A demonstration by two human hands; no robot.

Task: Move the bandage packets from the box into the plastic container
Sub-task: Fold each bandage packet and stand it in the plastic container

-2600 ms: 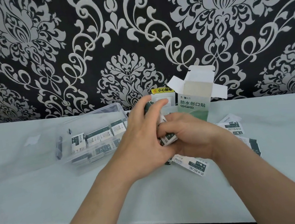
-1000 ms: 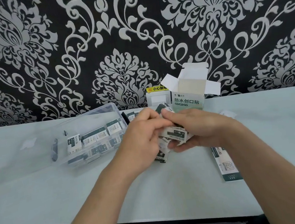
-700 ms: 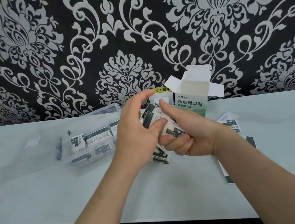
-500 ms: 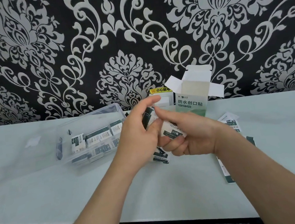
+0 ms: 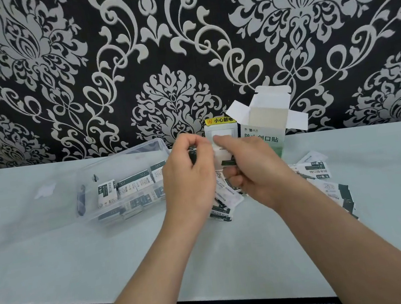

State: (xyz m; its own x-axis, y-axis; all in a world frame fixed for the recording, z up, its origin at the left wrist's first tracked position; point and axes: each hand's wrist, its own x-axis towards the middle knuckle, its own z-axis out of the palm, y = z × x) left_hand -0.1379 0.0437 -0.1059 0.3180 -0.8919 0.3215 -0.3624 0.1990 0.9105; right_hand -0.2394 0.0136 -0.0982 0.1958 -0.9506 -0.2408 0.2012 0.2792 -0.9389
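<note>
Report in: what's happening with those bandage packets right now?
Left hand and right hand both gripping bandage packets. Plastic container part filled, open. Loose packets beside the box.

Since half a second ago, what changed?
Left hand has drawn slightly left, pinching one dark-edged packet away from the stack that the right hand grips. Unchanged: box open and upright, container part filled, loose packets lying at right.
</note>
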